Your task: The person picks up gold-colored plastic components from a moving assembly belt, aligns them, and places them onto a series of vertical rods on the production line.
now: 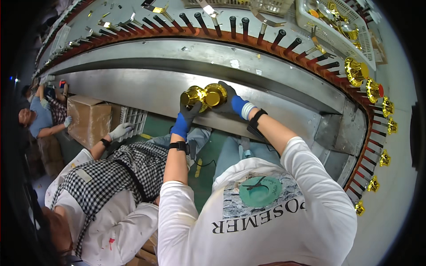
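My left hand (188,114), in a dark glove with a blue cuff, is closed on a shiny gold cup-shaped piece (191,96) with a flared rim. A second gold cup-shaped piece (213,98), with a scalloped rim and its flat round end facing up, is gripped in my right hand (229,98), gloved the same way. The two pieces are side by side above the metal ledge, their rims touching or overlapping. Some of my fingertips are hidden behind the gold pieces.
Past the metal ledge (146,84) curves a conveyor rail of upright black-tipped pins (233,27), some carrying metal forks or gold pieces (356,72). A white basket (337,37) of gold parts stands at the far right. A co-worker's gloved hand (120,131) is close on my left, near a cardboard box (88,119).
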A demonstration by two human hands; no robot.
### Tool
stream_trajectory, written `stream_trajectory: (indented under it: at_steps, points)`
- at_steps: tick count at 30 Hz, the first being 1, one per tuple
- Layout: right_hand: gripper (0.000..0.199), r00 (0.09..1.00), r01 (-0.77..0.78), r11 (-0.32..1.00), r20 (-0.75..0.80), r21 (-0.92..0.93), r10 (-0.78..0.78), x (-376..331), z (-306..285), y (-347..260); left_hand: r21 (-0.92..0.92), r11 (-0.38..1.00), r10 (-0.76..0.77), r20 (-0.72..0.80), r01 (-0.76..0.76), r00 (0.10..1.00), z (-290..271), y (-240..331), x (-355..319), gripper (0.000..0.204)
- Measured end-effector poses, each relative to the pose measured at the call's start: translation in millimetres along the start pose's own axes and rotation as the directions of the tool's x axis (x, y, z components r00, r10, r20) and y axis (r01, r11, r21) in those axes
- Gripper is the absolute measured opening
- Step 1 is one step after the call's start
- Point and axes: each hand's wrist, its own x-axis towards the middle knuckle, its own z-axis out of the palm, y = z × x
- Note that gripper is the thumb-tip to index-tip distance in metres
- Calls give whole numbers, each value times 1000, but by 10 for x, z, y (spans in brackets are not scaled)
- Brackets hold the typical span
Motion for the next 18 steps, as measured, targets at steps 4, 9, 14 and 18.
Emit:
stream_trajectory:
  at_steps: [4,9,14,18]
  points:
    - [139,995,-42,994,-87,104,51,37,-342,163,35,999,20,16,-20,1000,414,156,238,90]
    - [128,986,55,991,-147,-124,-73,-575,-715,395,634,767,396,-344,-100,851,689,138,-75,118]
    - [66,875,123,960,-430,-252,-225,-1841,-1765,-75,554,633,707,-129,-540,696,1547,942,-370,81]
    - [52,392,-12,606,-561,-795,-729,-2698,-3136,-1116,212,545,766,269,-812,584,2571,2036,-232,59]
